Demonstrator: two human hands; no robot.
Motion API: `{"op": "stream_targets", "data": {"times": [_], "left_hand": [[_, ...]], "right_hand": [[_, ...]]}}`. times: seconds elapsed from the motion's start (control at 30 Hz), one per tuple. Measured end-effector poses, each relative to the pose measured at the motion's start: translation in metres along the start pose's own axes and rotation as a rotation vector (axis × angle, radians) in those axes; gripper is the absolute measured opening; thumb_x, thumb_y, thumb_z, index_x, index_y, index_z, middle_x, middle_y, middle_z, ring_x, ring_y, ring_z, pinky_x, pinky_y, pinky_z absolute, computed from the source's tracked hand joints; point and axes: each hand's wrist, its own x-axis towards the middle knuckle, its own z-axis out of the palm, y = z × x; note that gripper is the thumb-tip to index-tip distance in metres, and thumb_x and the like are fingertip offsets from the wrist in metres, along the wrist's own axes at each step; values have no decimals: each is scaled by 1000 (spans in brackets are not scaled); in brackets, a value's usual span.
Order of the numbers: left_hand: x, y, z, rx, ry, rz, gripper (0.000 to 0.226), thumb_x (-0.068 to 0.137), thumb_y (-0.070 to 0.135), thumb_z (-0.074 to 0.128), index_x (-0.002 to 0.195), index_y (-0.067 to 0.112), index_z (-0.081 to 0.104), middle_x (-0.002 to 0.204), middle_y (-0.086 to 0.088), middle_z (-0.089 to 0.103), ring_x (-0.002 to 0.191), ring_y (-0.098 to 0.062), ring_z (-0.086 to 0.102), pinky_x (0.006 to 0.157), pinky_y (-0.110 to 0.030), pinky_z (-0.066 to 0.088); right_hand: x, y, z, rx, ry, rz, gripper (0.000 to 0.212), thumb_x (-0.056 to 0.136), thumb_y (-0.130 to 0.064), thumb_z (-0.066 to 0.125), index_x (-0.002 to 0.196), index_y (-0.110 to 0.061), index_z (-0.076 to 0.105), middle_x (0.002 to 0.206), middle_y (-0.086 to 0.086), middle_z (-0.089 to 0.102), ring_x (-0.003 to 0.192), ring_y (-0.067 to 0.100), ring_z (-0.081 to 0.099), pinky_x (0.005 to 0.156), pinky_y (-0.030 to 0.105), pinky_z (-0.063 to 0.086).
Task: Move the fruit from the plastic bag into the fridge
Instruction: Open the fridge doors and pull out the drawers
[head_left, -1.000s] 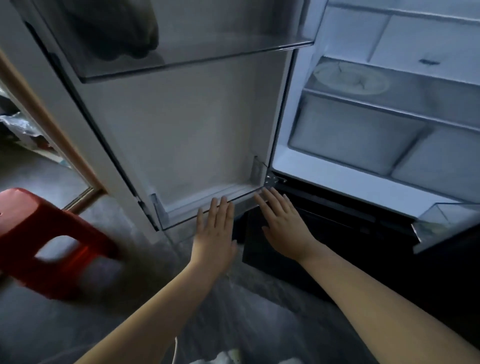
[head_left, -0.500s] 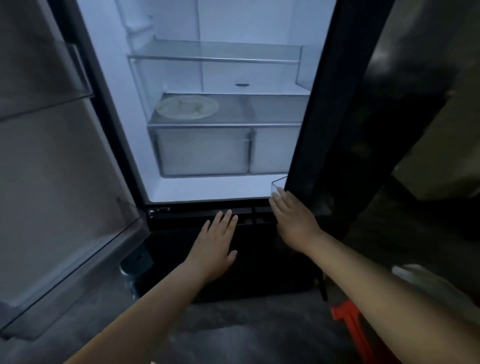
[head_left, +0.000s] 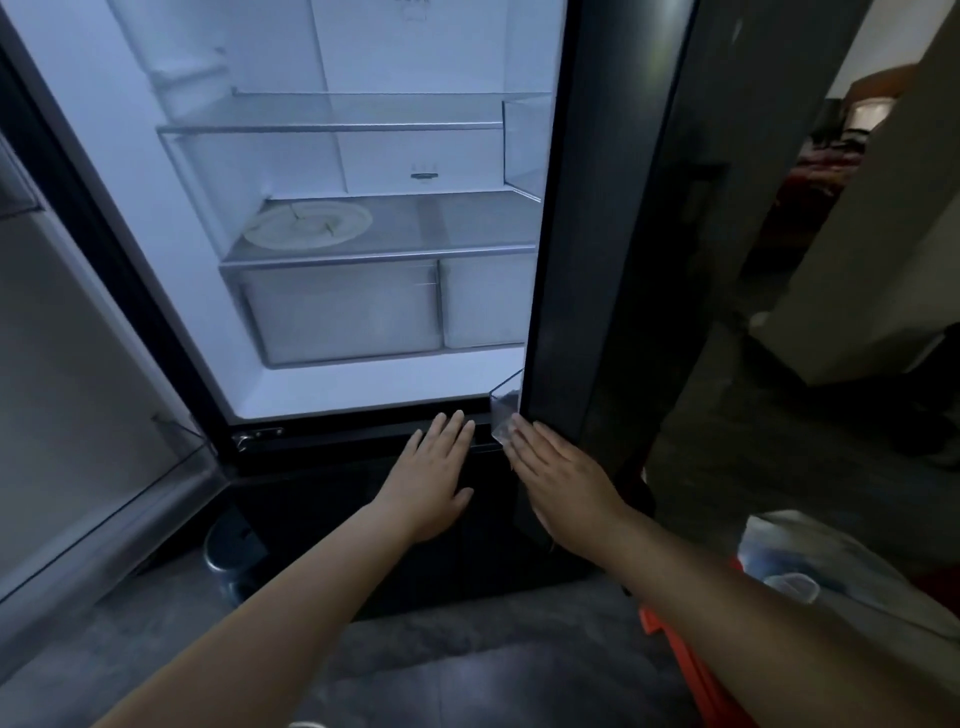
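Observation:
The fridge (head_left: 363, 384) stands open in front of me, lit inside, with glass shelves and two pale drawers (head_left: 343, 312) at the bottom. A white plate (head_left: 309, 224) lies on the middle shelf. My left hand (head_left: 428, 480) is flat and open in front of the dark lower compartment, holding nothing. My right hand (head_left: 558, 486) is also open, fingers together, just below the corner of the clear door bin (head_left: 506, 402) on the right door (head_left: 597, 260). A whitish plastic bag (head_left: 841, 577) lies at the lower right, partly behind my right arm. No fruit shows.
The left door (head_left: 78, 395) swings wide at the left with a bin along its lower edge. A red stool (head_left: 675, 639) stands under the bag. A small metal object (head_left: 228, 551) sits on the grey floor by the fridge's foot. A dim room opens at the right.
The view has swung right from the left door to face the fridge interior. Both hands stay open and side by side, now near the right door's lower edge.

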Motion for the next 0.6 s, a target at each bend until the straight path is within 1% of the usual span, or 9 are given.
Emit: {"op": "stream_targets", "data": {"times": [0.07,0.13,0.23,0.33,0.4,0.47,0.6], "left_hand": [[7,12,3,-14,2,49,81,93,42,45,151,17,-5,158,-3,-12,145,-19,-12,117,-37,1],[14,25,6,-24,-1,105,81,93,41,46,151,16,-5,158,-3,-12,145,-19,-12,117,-35,-1],[26,45,13,-22,8,187,81,93,40,46,150,16,-7,158,-3,-12,145,-19,-13,118,-35,0],[39,63,20,3,7,264,81,93,41,46,150,16,-6,158,-3,-12,144,-19,-14,119,-38,3],[46,75,25,50,9,334,81,92,42,46,151,16,-3,158,-3,-10,144,-20,-16,119,-38,-2],[50,85,32,61,35,418,81,90,42,49,151,16,2,159,-3,-3,143,-23,-15,116,-36,-8],[53,105,43,7,63,570,79,89,38,51,152,19,7,159,0,7,145,-19,-8,117,-36,-4]], "right_hand": [[-21,4,6,65,79,-3,64,84,-30,46,140,-1,39,150,16,33,142,30,21,117,42,-2],[-42,6,10,131,115,9,61,85,-28,46,140,-2,40,150,15,33,142,27,22,117,40,2],[-72,8,11,171,93,58,57,89,-26,36,141,-5,38,150,12,34,143,24,21,117,39,1],[-101,12,16,174,72,98,57,89,-23,39,143,-7,35,152,10,31,144,23,16,118,40,-2],[-118,11,18,220,69,164,60,86,-21,48,143,-8,35,153,9,30,145,23,12,118,41,-3],[-131,3,17,307,73,274,62,83,-19,56,142,-9,38,152,8,31,145,23,12,117,43,1],[-153,-17,17,403,54,455,61,81,-21,58,139,-9,43,152,10,32,144,28,17,115,45,14]]}}
